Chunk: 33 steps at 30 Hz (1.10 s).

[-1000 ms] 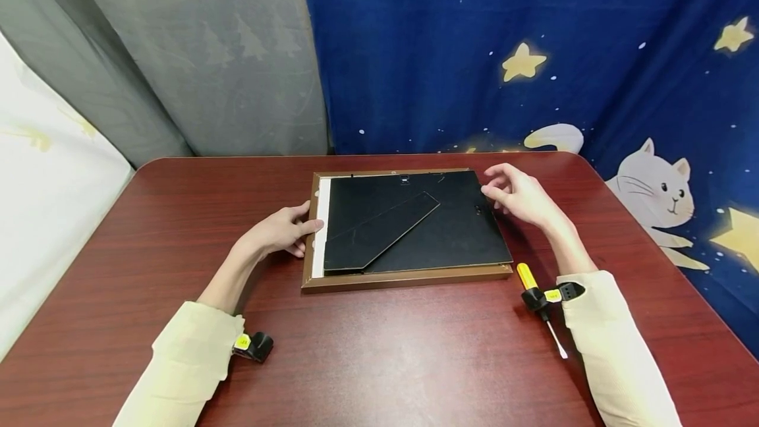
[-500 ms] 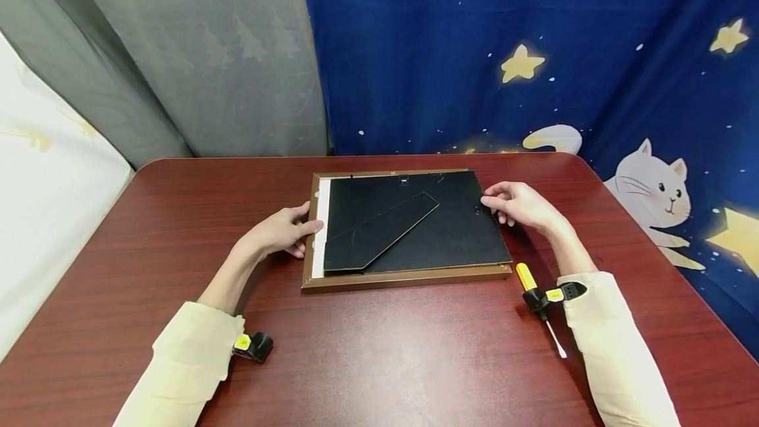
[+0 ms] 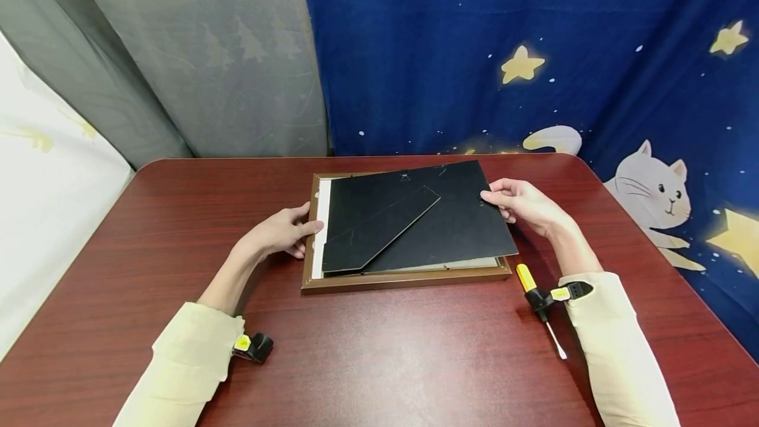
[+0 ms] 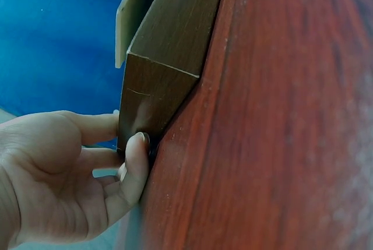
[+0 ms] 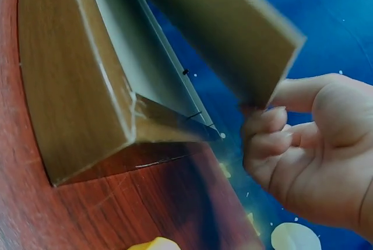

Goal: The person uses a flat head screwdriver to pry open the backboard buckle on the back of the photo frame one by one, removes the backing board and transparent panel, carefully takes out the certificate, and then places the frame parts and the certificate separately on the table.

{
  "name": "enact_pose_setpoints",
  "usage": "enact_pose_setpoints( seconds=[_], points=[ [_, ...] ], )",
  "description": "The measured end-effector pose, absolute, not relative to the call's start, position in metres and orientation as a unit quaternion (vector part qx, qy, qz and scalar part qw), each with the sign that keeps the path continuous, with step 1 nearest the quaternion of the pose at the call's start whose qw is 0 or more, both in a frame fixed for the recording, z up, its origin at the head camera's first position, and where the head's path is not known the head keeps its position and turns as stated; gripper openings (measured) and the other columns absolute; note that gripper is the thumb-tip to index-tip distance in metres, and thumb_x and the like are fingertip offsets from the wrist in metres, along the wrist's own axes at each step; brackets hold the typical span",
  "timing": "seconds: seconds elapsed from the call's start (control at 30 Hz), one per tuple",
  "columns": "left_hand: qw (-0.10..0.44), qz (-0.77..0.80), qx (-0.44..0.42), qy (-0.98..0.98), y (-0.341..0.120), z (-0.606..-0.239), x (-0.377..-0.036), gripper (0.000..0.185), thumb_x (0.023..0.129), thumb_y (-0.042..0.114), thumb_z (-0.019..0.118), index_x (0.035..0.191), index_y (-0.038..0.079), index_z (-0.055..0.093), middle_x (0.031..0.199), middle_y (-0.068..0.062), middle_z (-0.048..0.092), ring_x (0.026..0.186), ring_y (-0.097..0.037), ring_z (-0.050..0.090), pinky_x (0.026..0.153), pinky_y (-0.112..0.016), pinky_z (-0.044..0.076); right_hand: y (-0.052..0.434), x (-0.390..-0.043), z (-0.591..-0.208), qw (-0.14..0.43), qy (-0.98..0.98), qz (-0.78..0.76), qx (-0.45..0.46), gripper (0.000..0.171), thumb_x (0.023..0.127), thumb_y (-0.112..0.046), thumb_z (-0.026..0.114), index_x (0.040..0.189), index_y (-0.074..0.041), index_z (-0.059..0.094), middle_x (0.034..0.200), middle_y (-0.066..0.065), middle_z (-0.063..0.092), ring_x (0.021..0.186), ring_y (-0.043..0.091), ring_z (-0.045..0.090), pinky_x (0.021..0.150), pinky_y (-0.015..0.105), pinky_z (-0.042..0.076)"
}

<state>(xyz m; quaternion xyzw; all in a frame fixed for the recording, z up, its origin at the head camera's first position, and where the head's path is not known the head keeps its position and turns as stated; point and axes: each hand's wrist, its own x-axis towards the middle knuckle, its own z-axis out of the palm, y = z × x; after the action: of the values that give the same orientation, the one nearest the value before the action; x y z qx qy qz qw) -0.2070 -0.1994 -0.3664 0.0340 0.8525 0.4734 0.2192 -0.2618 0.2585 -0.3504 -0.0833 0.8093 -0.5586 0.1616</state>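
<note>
One left hand (image 3: 283,229) grips the brown frame (image 3: 409,280) lying on the bench (image 3: 379,354) to its right. The right hand (image 3: 526,205) pinches the black board (image 3: 435,229), tipped up over the frame. A yellow screwdriver (image 3: 525,277) lies near that hand.

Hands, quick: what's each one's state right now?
Left hand: closed, holding the picture frame by its edge.
Right hand: closed, holding the black panel by its raised edge.
</note>
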Motion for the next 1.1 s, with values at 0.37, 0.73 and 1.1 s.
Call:
enact_pose_setpoints(
  seconds=[0.37, 0.73, 1.1],
  points=[
    [0.218, 0.476, 0.032, 0.851, -0.202, -0.368, -0.206, 0.077, 0.106, 0.027, 0.056, 0.160, -0.001, 0.009, 0.085, -0.013, 0.054, 0.057, -0.012, 0.056, 0.060, -0.025, 0.056, 0.254, -0.260, -0.351, 0.216, 0.689, -0.684, -0.105, 0.022, 0.109, -0.023, 0.048, 0.114, -0.006, 0.060, 0.075, -0.002, 0.066, 0.049, 0.004, 0.050, 0.047, 0.015, 0.041],
    [0.212, 0.480, 0.036, 0.851, -0.202, -0.371, -0.208, 0.077, 0.106, 0.026, 0.056, 0.160, -0.002, 0.010, 0.086, -0.013, 0.054, 0.057, -0.012, 0.057, 0.059, -0.026, 0.056, 0.260, -0.248, -0.341, 0.163, 0.590, -0.784, -0.100, 0.024, 0.109, -0.016, 0.047, 0.108, -0.011, 0.070, 0.092, 0.003, 0.075, 0.079, 0.014, 0.073, 0.071, 0.028, 0.060],
    [0.217, 0.471, 0.042, 0.854, -0.201, -0.370, -0.209, 0.078, 0.107, 0.028, 0.054, 0.159, -0.005, 0.007, 0.091, -0.014, 0.056, 0.059, -0.012, 0.058, 0.058, -0.026, 0.056, 0.287, -0.226, -0.336, 0.092, 0.482, -0.868, -0.075, 0.030, 0.108, -0.009, 0.045, 0.103, -0.003, 0.074, 0.088, 0.009, 0.075, 0.074, 0.016, 0.074, 0.066, 0.030, 0.060]
  ],
)
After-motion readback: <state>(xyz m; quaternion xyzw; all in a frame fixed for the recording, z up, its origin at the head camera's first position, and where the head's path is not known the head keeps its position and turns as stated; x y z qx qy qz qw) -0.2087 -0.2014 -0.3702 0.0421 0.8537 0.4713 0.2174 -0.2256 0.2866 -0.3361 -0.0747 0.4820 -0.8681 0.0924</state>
